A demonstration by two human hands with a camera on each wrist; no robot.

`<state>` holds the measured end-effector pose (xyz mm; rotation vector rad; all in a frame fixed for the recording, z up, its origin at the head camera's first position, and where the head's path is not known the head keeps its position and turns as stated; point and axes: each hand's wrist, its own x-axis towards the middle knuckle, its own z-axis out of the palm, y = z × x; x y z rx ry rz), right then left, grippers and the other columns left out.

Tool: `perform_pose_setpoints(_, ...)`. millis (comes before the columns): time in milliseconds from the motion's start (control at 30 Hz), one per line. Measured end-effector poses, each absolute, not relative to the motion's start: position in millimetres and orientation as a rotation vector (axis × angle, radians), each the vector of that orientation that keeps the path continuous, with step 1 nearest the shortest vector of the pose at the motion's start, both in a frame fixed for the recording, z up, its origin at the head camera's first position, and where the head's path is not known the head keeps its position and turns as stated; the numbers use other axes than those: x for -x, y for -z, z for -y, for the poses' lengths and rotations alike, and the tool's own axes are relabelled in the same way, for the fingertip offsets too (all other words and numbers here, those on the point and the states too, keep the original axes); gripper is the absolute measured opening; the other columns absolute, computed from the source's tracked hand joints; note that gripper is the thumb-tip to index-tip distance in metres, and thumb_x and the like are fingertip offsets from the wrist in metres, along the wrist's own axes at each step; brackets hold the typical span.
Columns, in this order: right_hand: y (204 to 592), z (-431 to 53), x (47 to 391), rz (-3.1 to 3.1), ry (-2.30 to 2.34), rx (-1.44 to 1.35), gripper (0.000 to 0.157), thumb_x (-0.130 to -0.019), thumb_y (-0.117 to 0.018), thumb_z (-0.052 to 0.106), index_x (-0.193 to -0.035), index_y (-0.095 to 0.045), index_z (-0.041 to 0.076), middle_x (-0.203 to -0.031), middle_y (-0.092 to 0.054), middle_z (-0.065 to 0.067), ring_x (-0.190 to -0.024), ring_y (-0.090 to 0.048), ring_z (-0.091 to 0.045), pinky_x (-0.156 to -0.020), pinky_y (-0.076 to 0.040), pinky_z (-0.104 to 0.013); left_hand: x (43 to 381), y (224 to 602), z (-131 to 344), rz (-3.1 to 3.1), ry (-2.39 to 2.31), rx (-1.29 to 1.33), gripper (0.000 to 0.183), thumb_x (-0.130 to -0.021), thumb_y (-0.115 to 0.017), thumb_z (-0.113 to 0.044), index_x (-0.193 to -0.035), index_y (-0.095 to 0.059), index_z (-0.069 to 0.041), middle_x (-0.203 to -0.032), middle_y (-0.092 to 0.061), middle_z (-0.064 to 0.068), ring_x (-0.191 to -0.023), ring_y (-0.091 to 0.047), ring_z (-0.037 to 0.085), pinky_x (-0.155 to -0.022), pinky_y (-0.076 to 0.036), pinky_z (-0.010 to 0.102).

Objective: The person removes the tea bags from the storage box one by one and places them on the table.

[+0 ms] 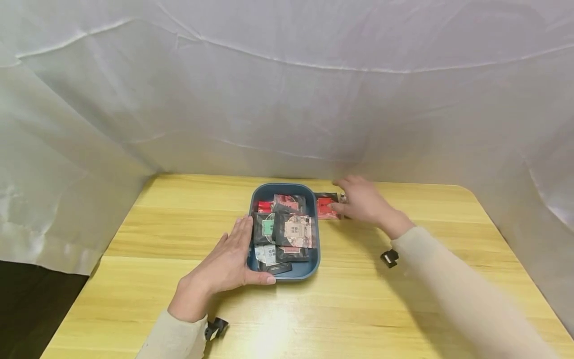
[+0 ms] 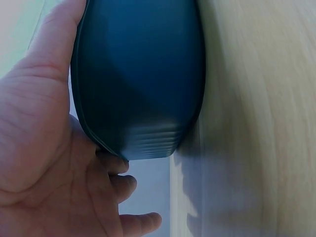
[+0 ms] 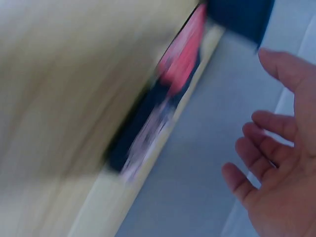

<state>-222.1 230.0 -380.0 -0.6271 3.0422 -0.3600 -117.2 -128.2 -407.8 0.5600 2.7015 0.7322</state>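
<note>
A blue rectangular tub [image 1: 309, 271] holds several flat sachets, mostly black, among them a pink-labelled sachet [image 1: 293, 230] on top and a green-labelled sachet [image 1: 264, 229]. My left hand [image 1: 224, 262] lies along the tub's left side, fingers extended and thumb at the near rim. In the left wrist view the palm faces the tub's outer wall [image 2: 143, 74]. To the tub's right lies a red and black sachet [image 1: 326, 208]. Over its right end hovers my right hand [image 1: 364, 202], fingers apart and slightly bent. The right wrist view, blurred, shows nothing in that hand [image 3: 276, 163].
Beside the red sachet is a dark sachet [image 3: 140, 136], partly hidden by the right hand in the head view. Pale sheeting [image 1: 269, 109] hangs close behind the wooden table [image 1: 170, 219]. A black wrist strap piece [image 1: 389, 258] juts from the right sleeve.
</note>
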Motion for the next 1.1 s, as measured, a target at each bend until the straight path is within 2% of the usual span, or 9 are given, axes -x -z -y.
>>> perform_pose_setpoints(233,384,-175,196,-3.048,0.446,0.744,0.074,-0.093,-0.079,0.046,-0.148,-0.057,0.001,-0.150,-0.058,-0.020,-0.142,-0.051,-0.040,-0.121,-0.040,-0.058,119,410,130,-2.706,-0.739,-0.565,0.148,-0.072,-0.080,-0.080,-0.169,0.002,-0.002,-0.177,0.004,0.018,-0.165,0.001,0.035,-0.129,-0.014,0.066)
perform_pose_setpoints(400,391,-152,186,-3.017,0.275,0.876,0.085,-0.091,-0.079,0.053,-0.151,-0.053,-0.002,-0.154,-0.054,-0.021,-0.144,-0.050,-0.039,-0.124,-0.037,-0.055,120,412,130,-2.715,-0.743,-0.570,0.148,-0.072,-0.080,-0.080,-0.168,0.000,-0.001,-0.177,0.002,0.020,-0.164,-0.001,0.036,-0.129,-0.015,0.066)
perform_pose_setpoints(600,399,-143,179,-3.010,0.088,0.947,0.094,-0.084,-0.084,0.058,-0.149,-0.054,-0.003,-0.149,-0.058,-0.020,-0.140,-0.053,-0.037,-0.127,-0.033,-0.053,122,413,129,-2.718,-0.736,-0.578,0.147,-0.073,-0.080,-0.080,-0.168,-0.001,0.000,-0.177,0.001,0.020,-0.164,-0.002,0.036,-0.129,-0.015,0.066)
perform_pose_setpoints(767,400,-139,178,-3.015,0.048,0.936,0.091,-0.082,-0.086,0.058,-0.144,-0.057,-0.002,-0.145,-0.061,-0.019,-0.137,-0.054,-0.037,-0.127,-0.032,-0.055,123,413,129,-2.709,-0.740,-0.576,0.147,-0.073,-0.080,-0.079,-0.169,0.001,-0.001,-0.177,0.003,0.019,-0.164,0.000,0.036,-0.129,-0.015,0.066)
perform_pose_setpoints(967,400,-136,181,-2.999,0.034,0.913,0.079,-0.080,-0.086,0.060,-0.132,-0.064,0.003,-0.143,-0.063,-0.017,-0.136,-0.055,-0.037,-0.128,-0.029,-0.059,126,413,131,-2.709,-0.762,-0.580,0.147,-0.073,-0.080,-0.078,-0.169,0.002,-0.002,-0.177,0.003,0.019,-0.164,0.000,0.036,-0.128,-0.015,0.066)
perform_pose_setpoints(1100,400,-134,183,-2.977,0.004,0.894,0.088,-0.080,-0.085,0.063,-0.140,-0.062,0.002,-0.147,-0.061,-0.018,-0.138,-0.053,-0.038,-0.127,-0.027,-0.062,127,415,132,-2.714,-0.767,-0.583,0.147,-0.073,-0.080,-0.079,-0.169,0.002,-0.002,-0.177,0.002,0.018,-0.164,-0.001,0.036,-0.128,-0.016,0.067)
